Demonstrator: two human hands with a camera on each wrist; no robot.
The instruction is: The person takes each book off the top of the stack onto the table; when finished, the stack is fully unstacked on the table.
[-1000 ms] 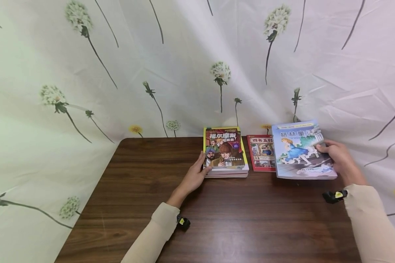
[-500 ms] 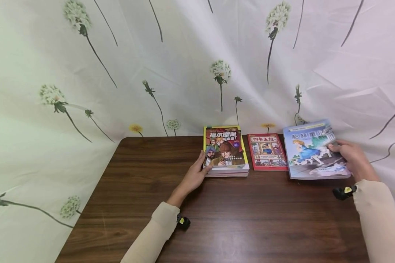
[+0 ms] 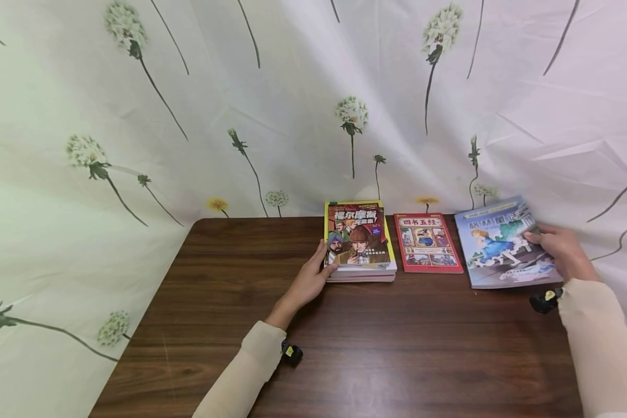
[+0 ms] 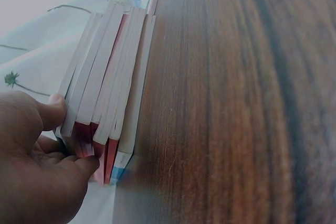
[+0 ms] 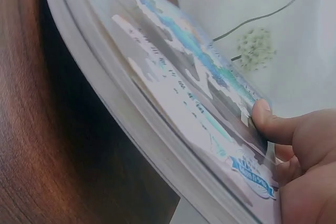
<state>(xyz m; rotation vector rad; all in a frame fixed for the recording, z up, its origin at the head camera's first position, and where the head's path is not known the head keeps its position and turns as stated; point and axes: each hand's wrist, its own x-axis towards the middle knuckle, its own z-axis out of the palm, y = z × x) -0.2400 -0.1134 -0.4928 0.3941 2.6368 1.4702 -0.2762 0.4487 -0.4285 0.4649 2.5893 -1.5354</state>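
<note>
Blue book (image 3: 496,249) shifted right, fingers of my right hand (image 3: 566,251) pinching it, left hand (image 3: 310,280) gripping book stack (image 3: 360,238).

Blue book (image 3: 493,255): face up, a girl in a blue dress across its cover, held along its right side and turned askew, over to the right from here.
Book stack (image 3: 359,238): several lying flat, pale page edges toward me, a brown-capped figure on the top cover, yellow showing around it.
</note>
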